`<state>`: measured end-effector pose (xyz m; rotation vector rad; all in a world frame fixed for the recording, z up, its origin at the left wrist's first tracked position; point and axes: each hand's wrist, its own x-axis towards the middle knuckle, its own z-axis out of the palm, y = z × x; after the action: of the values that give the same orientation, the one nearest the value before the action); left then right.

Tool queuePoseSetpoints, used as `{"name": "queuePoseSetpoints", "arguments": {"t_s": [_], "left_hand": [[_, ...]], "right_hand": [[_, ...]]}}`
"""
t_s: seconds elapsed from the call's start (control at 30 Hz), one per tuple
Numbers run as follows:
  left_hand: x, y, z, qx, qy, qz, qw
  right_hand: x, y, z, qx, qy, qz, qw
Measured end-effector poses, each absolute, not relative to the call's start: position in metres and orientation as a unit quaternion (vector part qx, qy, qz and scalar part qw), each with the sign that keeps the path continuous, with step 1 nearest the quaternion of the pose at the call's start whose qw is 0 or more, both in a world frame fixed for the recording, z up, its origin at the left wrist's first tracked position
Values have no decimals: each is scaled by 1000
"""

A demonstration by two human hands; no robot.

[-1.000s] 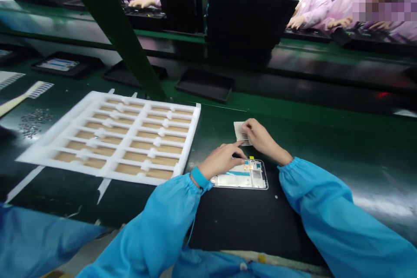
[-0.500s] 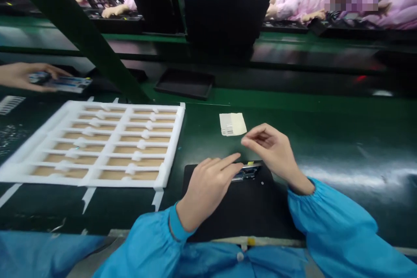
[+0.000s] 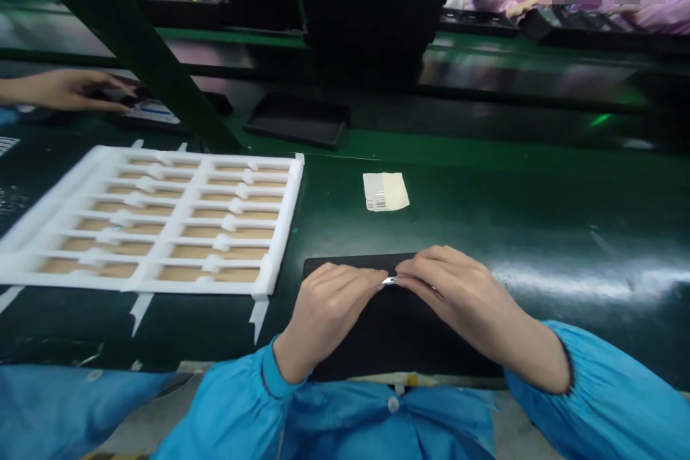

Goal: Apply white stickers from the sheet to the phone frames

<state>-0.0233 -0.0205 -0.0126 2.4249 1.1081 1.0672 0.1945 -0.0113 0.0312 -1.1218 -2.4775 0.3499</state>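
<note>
Both my hands meet over a black mat (image 3: 345, 345) at the near edge of the green bench. My left hand (image 3: 328, 313) and my right hand (image 3: 458, 295) have their fingers closed on a thin phone frame (image 3: 390, 279), which is almost wholly hidden; only a small silver edge shows between the fingertips. A small cream label sheet with a barcode (image 3: 384, 191) lies on the bench beyond the hands, apart from them.
A white foam tray (image 3: 156, 219) with tan slots lies to the left. A slanted green post (image 3: 123, 43) rises behind it. Another person's hand (image 3: 65, 90) reaches to a part at far left. Black trays (image 3: 294, 121) and stacked black bins (image 3: 371, 0) stand beyond.
My right hand left the label sheet and came down beside my left hand. Both hands now cover the phone frame, which lay flat and visible a second ago.
</note>
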Motion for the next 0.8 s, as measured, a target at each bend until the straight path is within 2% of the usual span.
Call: {"name": "queuePoseSetpoints", "arguments": {"t_s": [0.33,0.5,0.7,0.8], "left_hand": [[-22,-21,-11,832,371,394,123],[-23,-23,-14,833,368,393,127],[-24,-24,-16,833,369,396,117],[-24,-24,-16,835,370,392,113]], "right_hand": [[171,-18,63,-381,-916,56,116],[173,-29,50,-389,-909,25,147],[188,-41,24,-403,-886,11,230],[195,-45,13,-371,-902,-9,221]]}}
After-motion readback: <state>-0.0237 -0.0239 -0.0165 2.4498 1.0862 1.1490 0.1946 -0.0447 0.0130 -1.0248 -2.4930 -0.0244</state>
